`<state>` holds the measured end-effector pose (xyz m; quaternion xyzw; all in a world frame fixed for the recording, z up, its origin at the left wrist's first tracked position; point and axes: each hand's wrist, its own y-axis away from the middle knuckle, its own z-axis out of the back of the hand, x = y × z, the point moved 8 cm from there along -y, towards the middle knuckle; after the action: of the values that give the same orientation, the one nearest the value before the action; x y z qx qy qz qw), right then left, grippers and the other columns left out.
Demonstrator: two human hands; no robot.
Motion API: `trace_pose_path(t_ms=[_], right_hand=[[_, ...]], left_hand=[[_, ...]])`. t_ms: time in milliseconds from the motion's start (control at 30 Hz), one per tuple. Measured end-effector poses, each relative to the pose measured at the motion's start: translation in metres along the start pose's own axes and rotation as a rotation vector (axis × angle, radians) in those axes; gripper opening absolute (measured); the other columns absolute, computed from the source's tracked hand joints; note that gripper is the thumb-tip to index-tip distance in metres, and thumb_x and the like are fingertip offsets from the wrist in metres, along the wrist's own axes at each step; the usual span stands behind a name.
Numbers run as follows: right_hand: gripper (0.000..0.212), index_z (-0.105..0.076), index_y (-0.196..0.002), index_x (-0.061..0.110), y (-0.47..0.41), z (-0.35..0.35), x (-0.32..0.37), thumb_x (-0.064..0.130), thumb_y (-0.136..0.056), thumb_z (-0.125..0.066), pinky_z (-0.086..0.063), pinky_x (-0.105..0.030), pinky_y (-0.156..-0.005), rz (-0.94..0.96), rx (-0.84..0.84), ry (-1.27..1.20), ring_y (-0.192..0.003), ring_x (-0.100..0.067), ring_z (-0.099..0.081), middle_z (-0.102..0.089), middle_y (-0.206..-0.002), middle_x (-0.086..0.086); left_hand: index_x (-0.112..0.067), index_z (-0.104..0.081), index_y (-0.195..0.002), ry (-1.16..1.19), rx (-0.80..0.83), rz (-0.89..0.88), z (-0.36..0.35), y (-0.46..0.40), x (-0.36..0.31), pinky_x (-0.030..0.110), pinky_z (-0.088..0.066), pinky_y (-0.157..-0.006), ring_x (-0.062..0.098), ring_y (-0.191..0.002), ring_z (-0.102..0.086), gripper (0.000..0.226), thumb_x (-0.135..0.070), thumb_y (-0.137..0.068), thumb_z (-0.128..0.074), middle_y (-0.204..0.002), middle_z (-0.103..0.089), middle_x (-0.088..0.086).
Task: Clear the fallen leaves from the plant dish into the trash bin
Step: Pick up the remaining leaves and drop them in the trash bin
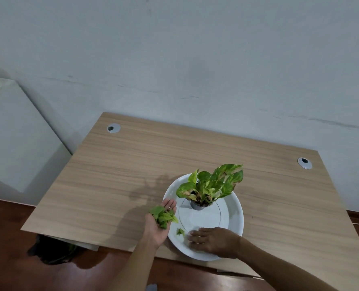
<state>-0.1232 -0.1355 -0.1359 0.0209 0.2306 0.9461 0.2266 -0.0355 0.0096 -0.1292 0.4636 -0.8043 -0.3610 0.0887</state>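
A white round plant dish (233, 208) lies on the wooden desk, with a small potted plant (210, 187) standing in its middle. My left hand (159, 225) is palm up beside the dish's left rim, cupping a pile of green fallen leaves (163, 216). One more green leaf (180, 232) lies in the dish near its front left. My right hand (214, 240) rests palm down inside the dish, fingers spread, just right of that leaf. A dark trash bin (52, 252) shows partly under the desk's front left corner.
The wooden desk (132, 164) stands against a pale wall, with cable grommets at the back left (114, 128) and back right (304, 163). A white cabinet (12, 139) stands to the left. Dark wood floor lies around the desk.
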Motion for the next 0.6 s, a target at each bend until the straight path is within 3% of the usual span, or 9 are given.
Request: trace_pose_path(t_ms=[67, 133, 233, 467, 600], right_hand=[[0.054, -0.049, -0.133, 0.023, 0.001, 0.0, -0.003, 0.02, -0.083, -0.069, -0.047, -0.026, -0.102, 0.006, -0.021, -0.01, -0.131, -0.014, -0.049, -0.054, -0.14, 0.007], [0.049, -0.052, -0.127, 0.021, 0.003, 0.002, -0.007, 0.016, -0.082, -0.069, -0.056, -0.026, -0.083, -0.011, -0.064, -0.042, -0.123, -0.018, -0.053, -0.055, -0.137, 0.006], [0.042, -0.049, -0.122, 0.018, 0.012, 0.003, -0.009, 0.009, -0.084, -0.065, -0.056, -0.026, -0.055, -0.044, -0.128, -0.065, -0.11, -0.021, -0.055, -0.053, -0.13, 0.003], [0.02, -0.056, -0.095, 0.018, 0.015, 0.0, -0.01, 0.007, -0.081, -0.065, -0.052, -0.027, -0.05, -0.086, -0.129, -0.123, -0.089, -0.016, -0.06, -0.06, -0.093, 0.004], [0.023, -0.065, -0.103, 0.015, -0.001, 0.022, -0.016, 0.007, -0.086, -0.052, -0.054, -0.03, -0.056, -0.193, -0.241, -0.299, -0.09, -0.021, -0.063, -0.065, -0.099, -0.002]], left_hand=[[0.008, -0.06, -0.111, -0.003, 0.0, -0.001, 0.001, -0.003, 0.001, 0.038, -0.058, -0.08, 0.031, -0.097, -0.07, 0.032, -0.008, -0.098, -0.035, -0.112, -0.066, 0.024], [0.007, -0.059, -0.112, 0.004, 0.002, 0.0, 0.001, -0.006, 0.003, 0.038, -0.057, -0.083, 0.03, -0.094, -0.072, 0.032, -0.009, -0.098, -0.036, -0.113, -0.066, 0.024], [0.007, -0.059, -0.113, 0.014, 0.007, -0.001, 0.002, -0.007, 0.004, 0.038, -0.057, -0.085, 0.031, -0.106, -0.066, 0.032, -0.009, -0.098, -0.036, -0.11, -0.068, 0.024], [0.007, -0.059, -0.112, 0.029, 0.008, -0.007, 0.0, -0.004, 0.004, 0.039, -0.055, -0.085, 0.031, -0.111, -0.06, 0.034, -0.009, -0.099, -0.031, -0.117, -0.063, 0.024], [0.007, -0.058, -0.116, 0.046, 0.017, -0.008, 0.001, -0.004, 0.002, 0.038, -0.056, -0.085, 0.03, -0.112, -0.06, 0.034, -0.009, -0.098, -0.033, -0.12, -0.062, 0.023]])
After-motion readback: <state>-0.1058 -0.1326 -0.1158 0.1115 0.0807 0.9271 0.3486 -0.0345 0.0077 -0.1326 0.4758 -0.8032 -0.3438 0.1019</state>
